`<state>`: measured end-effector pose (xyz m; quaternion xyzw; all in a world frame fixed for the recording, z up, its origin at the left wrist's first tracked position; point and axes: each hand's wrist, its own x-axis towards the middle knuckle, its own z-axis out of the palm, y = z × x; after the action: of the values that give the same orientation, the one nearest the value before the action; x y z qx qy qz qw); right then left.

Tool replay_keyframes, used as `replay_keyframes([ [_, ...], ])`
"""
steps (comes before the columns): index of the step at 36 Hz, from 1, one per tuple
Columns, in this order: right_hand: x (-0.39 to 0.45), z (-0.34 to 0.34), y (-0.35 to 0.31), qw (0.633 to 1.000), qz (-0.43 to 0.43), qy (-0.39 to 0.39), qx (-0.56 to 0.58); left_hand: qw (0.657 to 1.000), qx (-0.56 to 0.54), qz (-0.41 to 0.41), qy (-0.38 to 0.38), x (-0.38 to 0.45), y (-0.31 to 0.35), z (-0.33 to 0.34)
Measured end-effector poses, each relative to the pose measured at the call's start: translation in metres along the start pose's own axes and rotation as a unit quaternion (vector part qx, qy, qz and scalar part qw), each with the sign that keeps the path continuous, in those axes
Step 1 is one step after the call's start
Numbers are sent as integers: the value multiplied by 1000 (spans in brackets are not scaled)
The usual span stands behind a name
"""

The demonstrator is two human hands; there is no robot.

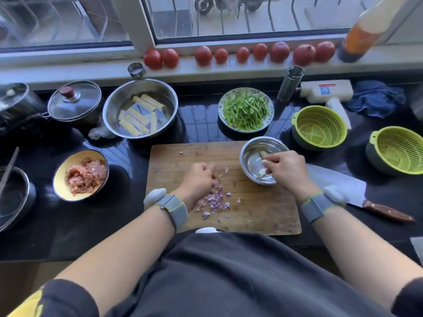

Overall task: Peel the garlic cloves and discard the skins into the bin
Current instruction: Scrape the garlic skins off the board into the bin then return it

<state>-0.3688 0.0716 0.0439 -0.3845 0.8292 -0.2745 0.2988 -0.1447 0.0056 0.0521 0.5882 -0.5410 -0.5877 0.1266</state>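
Peeled garlic cloves (262,172) lie in a small steel bowl (248,156) at the back right corner of a wooden cutting board (263,216). The right hand (287,169) reaches over the bowl's rim, knuckles up, fingertips pinching a pale clove above the others. The left hand (199,179) rests on the middle of the board, fingers curled down into a heap of purple garlic skins (216,201); whether it grips any cannot be told. Both wrists wear grey bands. A cleaver (352,191) lies just right of the board on the dark counter (114,236). A yellow bowl of minced meat (85,175) sits to the left, a plate of green strips (246,109) behind, and tomatoes (203,55) line the windowsill.
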Motion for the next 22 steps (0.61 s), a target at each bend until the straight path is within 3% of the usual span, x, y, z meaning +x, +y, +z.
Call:
replay_keyframes([
  [6, 25, 2, 24, 980, -38, -6, -198, 993, 68, -52, 76, 14, -48, -25],
  [10, 25, 11, 17, 975, -37, -12, -217, 985, 130, -61, 91, 7, -60, -37],
  [19, 11, 16, 5, 958, -89, 43, -271, 986, 115, -61, 108, -22, -60, -54],
  [22, 5, 24, -6, 957, -79, 42, -276, 976, 197, -29, 86, -26, -53, -58],
])
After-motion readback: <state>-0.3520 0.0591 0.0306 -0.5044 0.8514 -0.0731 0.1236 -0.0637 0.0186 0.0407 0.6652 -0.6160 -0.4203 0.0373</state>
